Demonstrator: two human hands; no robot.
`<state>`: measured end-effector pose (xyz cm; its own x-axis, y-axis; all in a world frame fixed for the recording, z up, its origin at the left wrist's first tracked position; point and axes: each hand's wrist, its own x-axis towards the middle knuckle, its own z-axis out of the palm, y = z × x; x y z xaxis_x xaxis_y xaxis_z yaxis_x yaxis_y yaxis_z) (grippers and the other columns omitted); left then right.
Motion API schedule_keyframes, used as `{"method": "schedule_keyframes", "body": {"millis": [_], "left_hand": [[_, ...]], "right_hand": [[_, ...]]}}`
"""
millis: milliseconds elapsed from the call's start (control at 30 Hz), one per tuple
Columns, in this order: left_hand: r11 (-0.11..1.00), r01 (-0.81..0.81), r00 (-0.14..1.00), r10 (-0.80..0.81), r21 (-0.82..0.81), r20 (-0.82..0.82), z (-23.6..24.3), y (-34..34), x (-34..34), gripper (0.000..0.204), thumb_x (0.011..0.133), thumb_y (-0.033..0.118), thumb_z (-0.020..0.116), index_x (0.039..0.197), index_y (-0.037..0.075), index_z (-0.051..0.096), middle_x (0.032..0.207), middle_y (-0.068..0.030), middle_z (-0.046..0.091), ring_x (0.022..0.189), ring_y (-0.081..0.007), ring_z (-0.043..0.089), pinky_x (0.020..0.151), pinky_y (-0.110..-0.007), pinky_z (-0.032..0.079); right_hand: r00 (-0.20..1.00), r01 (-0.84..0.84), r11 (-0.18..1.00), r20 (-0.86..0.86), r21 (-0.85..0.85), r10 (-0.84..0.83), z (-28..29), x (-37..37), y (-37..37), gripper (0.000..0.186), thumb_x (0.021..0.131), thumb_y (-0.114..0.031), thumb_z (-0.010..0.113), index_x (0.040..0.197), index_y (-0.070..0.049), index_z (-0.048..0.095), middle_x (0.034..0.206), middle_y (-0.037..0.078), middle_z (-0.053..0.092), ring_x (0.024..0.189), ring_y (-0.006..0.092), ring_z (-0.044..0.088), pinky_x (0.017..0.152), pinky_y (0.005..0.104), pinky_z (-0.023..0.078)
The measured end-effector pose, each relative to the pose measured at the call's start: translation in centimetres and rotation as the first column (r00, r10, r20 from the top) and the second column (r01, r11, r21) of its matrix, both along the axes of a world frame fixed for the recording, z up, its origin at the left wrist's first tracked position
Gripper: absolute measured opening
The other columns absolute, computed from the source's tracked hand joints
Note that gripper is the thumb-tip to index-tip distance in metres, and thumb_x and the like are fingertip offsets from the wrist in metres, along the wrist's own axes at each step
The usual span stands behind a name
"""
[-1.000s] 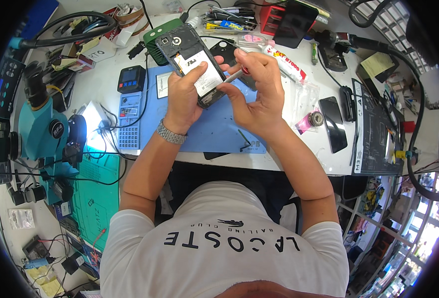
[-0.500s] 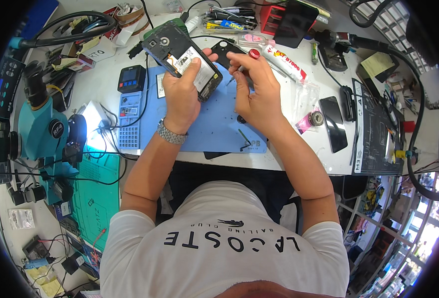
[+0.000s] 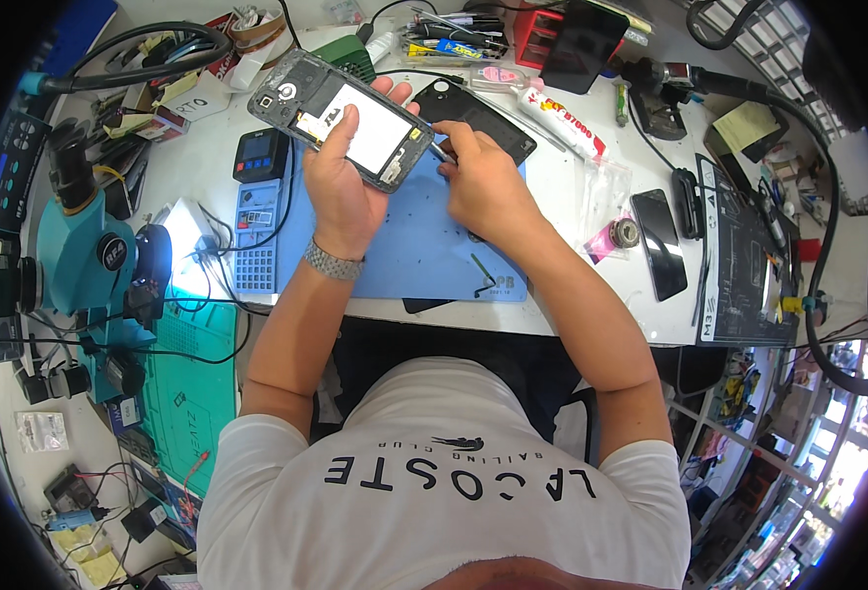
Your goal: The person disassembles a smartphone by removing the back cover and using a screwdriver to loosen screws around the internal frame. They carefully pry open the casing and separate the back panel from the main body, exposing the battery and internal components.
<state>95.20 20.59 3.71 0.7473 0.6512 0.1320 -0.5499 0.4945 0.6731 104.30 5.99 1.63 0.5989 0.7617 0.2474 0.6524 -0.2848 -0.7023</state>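
Note:
My left hand [image 3: 347, 192] grips an opened smartphone [image 3: 370, 147], tilted above the blue work mat [image 3: 395, 261]. Its back is off, baring a bright white battery area and a dark frame with a camera ring at the upper left. My left thumb presses across the battery side while the fingers wrap behind. At the phone's lower right edge, my right hand [image 3: 488, 189] is closed around a slim screwdriver [image 3: 441, 152]; only a short piece of it shows between the fingers. Beyond that hand lies a black phone back cover [image 3: 483, 120].
A white and red glue tube [image 3: 562, 120] and a dark phone [image 3: 658, 246] lie to the right. The teal microscope [image 3: 100, 246] stands at left, near a small black device [image 3: 260, 155]. Pens [image 3: 454, 39] and a green block [image 3: 346, 61] sit at the back.
The phone has shifted left and tipped flatter, with the battery brighter. My right hand has turned down and moved slightly left to the phone's edge; the screwdriver's red end is now hidden.

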Motion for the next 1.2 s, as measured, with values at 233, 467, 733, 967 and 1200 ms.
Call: {"method": "schedule_keyframes", "body": {"millis": [233, 467, 733, 967, 1200], "left_hand": [[0.996, 0.039, 0.997, -0.033, 0.084, -0.066, 0.2, -0.2, -0.3, 0.048, 0.111, 0.016, 0.045, 0.152, -0.008, 0.037, 0.149, -0.0273, 0.054, 0.141, -0.0424, 0.054, 0.121, -0.061, 0.044], [1.0, 0.024, 0.999, -0.023, 0.008, -0.03, -0.2, -0.2, 0.0, 0.042, 0.11, 0.012, 0.047, 0.147, -0.009, 0.043, 0.141, -0.0253, 0.06, 0.132, -0.0396, 0.062, 0.111, -0.056, 0.054], [0.997, 0.018, 0.996, -0.011, 0.07, -0.094, -0.2, -0.6, 0.1, 0.039, 0.11, 0.013, 0.052, 0.142, -0.008, 0.049, 0.138, -0.0223, 0.062, 0.125, -0.0353, 0.066, 0.104, -0.05, 0.06], [0.993, 0.117, 0.985, -0.115, 0.007, -0.126, -0.4, -0.9, 0.1, 0.038, 0.111, 0.015, 0.052, 0.142, -0.007, 0.051, 0.138, -0.022, 0.064, 0.124, -0.0332, 0.067, 0.102, -0.048, 0.061], [0.989, 0.146, 0.982, -0.143, 0.013, -0.122, -0.2, -1.2, -0.1, 0.038, 0.111, 0.016, 0.052, 0.141, -0.007, 0.051, 0.138, -0.0217, 0.064, 0.122, -0.0327, 0.068, 0.099, -0.046, 0.061]], "right_hand": [[0.996, 0.02, 1.0, 0.09, 0.023, -0.022, 0.2, -0.4, -0.3, 0.049, 0.083, 0.01, 0.067, 0.131, 0.003, 0.06, 0.106, 0.023, 0.069, 0.104, 0.0404, 0.065, 0.093, 0.0467, 0.054], [0.908, 0.345, 0.878, -0.356, 0.331, -0.223, 1.4, 0.3, -0.5, 0.025, 0.095, 0.008, 0.059, 0.118, 0.006, 0.069, 0.103, 0.016, 0.067, 0.093, 0.0292, 0.071, 0.087, 0.0382, 0.056], [0.967, 0.057, 0.552, -0.184, 0.832, 0.177, 1.5, -1.3, -0.2, 0.062, 0.102, 0.011, 0.057, 0.148, -0.003, 0.018, 0.112, 0.02, 0.061, 0.098, 0.0251, 0.075, 0.088, 0.0366, 0.062], [0.98, -0.059, 0.616, -0.073, 0.786, 0.187, 1.3, -2.3, -0.3, 0.083, 0.103, 0.009, 0.058, 0.162, -0.008, 0.002, 0.11, 0.019, 0.063, 0.098, 0.0261, 0.076, 0.086, 0.0352, 0.063], [0.981, -0.085, 0.589, -0.037, 0.803, 0.192, 0.1, -2.0, 0.4, 0.072, 0.102, 0.008, 0.062, 0.157, -0.003, 0.017, 0.108, 0.019, 0.063, 0.097, 0.0248, 0.076, 0.079, 0.0287, 0.063]]}}
